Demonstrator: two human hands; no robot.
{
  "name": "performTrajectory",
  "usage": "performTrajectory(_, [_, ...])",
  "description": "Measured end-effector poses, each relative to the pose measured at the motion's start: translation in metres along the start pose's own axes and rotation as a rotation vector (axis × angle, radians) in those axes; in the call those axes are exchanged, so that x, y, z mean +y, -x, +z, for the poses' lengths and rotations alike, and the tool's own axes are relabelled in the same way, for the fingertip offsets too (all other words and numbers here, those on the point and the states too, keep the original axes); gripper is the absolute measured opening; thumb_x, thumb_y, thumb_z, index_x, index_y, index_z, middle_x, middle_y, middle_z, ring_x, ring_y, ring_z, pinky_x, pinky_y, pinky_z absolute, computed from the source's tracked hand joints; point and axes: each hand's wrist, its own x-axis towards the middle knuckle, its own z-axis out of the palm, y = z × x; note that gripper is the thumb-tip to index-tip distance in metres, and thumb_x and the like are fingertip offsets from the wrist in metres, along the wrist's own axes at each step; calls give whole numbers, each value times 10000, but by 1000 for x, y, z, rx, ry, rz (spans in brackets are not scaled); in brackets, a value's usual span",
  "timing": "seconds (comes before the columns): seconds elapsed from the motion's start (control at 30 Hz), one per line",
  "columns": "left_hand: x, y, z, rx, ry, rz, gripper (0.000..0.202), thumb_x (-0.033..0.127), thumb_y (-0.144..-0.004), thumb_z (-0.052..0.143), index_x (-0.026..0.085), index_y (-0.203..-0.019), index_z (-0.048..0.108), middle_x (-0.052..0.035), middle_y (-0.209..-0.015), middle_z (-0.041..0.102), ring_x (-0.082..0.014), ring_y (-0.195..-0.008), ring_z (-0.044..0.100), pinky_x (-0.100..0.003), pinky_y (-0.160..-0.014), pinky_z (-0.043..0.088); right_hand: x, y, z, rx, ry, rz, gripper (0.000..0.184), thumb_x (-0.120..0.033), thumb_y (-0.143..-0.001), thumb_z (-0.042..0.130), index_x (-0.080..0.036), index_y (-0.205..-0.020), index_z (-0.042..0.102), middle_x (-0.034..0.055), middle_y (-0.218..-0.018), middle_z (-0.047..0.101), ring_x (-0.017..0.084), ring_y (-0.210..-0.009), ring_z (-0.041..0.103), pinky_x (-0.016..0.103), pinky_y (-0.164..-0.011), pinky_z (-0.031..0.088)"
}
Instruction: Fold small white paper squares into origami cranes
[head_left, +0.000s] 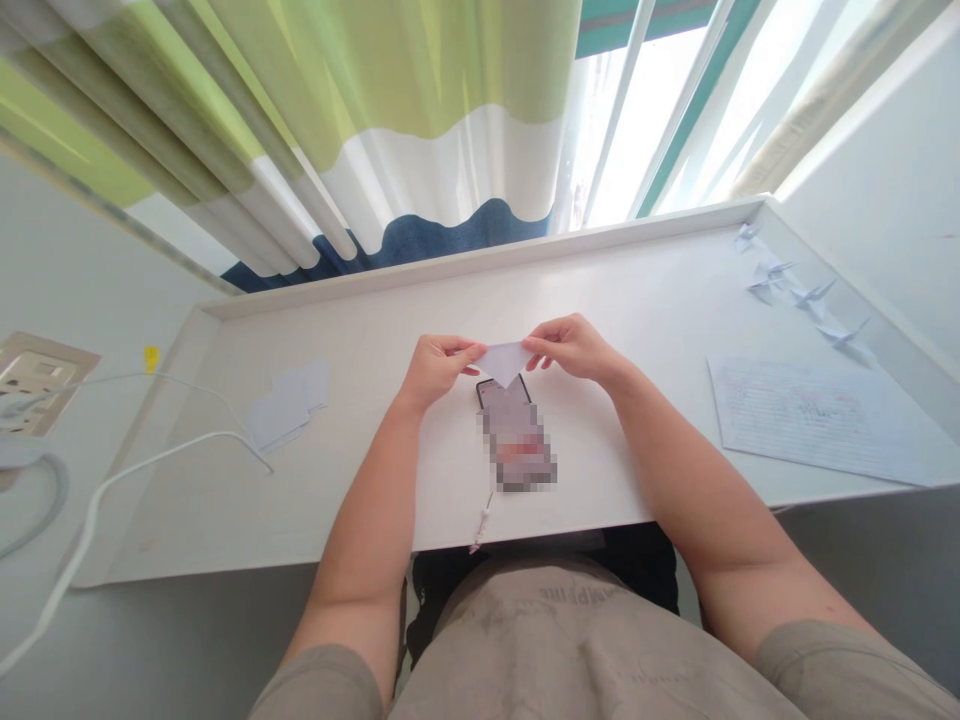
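A small sheet of white paper [505,362], folded into a triangle with its point toward me, is stretched between my hands. My left hand [442,368] pinches its left corner between thumb and fingers. At the opposite corner, my right hand [568,347] pinches it the same way. Just below the paper a phone [517,440] lies on the white desk [375,500], its screen lit and partly blurred out. The paper's tip overlaps the phone's top end. A beaded strap [480,525] trails from the phone to the desk's front edge.
Several folded paper cranes [814,293] line the right rim. A written sheet [802,415] lies at right, and loose paper pieces [289,405] at left. White cables [135,470] run from the wall socket [45,375]. A curtain [337,120] hangs behind the raised back edge.
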Motion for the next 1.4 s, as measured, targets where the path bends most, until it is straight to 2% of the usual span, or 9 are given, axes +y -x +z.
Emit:
performTrajectory(0.23, [-7,-3,0,-35,68,-84,557,649,-678,928,138,-882,840,-97,-854,814,-221,-784,775,-372,-726,689,9,-1,-6,-43,-69,86,557,-714,-799,836,-164,-848,764,85,-763,794,225,-724,802,261,-584,573])
performTrajectory(0.4, [-10,-6,-5,-39,92,-75,619,685,-697,904,142,-985,828,-102,-915,823,-223,-837,787,-380,-765,690,13,-2,-6,-35,-52,57,574,-736,-835,785,-163,-847,748,98,-867,825,166,-575,747,255,-548,535])
performTrajectory(0.5, [-11,-6,-5,-16,89,-65,627,686,-684,909,139,-978,824,-96,-906,826,-210,-827,783,-377,-800,685,14,-1,-7,-47,-34,65,559,-726,-855,766,-168,-831,731,82,-783,800,157,-551,719,253,-541,518])
performTrajectory(0.6, [-10,-5,-1,-15,85,-58,608,683,-705,897,135,-959,825,-97,-883,824,-202,-791,778,-372,-801,678,11,-1,-8,-35,19,39,531,-702,-863,758,-175,-795,747,79,-735,769,192,-677,731,269,-584,538])
performTrajectory(0.73, [-8,-2,7,-42,69,-15,550,651,-744,885,142,-947,830,-103,-922,830,-207,-810,775,-381,-800,677,2,1,-4,23,112,-86,466,-640,-852,769,-182,-913,831,89,-949,809,213,-859,712,302,-701,537])
performTrajectory(0.9, [-6,1,13,-31,77,32,524,625,-764,878,149,-977,832,-104,-953,839,-215,-859,775,-379,-813,670,-7,3,9,-49,164,-92,500,-634,-884,710,-155,-776,805,30,-688,700,143,-647,557,296,-621,409])
performTrajectory(1.07, [-8,1,16,-32,94,84,459,541,-786,885,149,-1015,817,-132,-994,850,-215,-838,781,-380,-832,644,-6,4,18,-32,83,-81,450,-601,-865,727,-158,-856,809,43,-751,730,153,-673,572,295,-630,414])
performTrajectory(1.17, [-9,2,18,-27,27,129,418,534,-836,841,158,-1017,812,-134,-1009,852,-216,-858,783,-352,-803,626,-5,4,17,-37,119,-97,405,-566,-878,726,-173,-798,783,8,-669,656,130,-622,500,286,-591,365])
performTrajectory(1.4, [-13,-1,22,-22,33,80,655,689,-903,717,162,-1292,718,-151,-1113,844,-235,-913,803,-340,-778,634,-8,5,12,-89,124,-63,412,-553,-891,718,-157,-819,810,-18,-612,592,104,-578,408,287,-554,298])
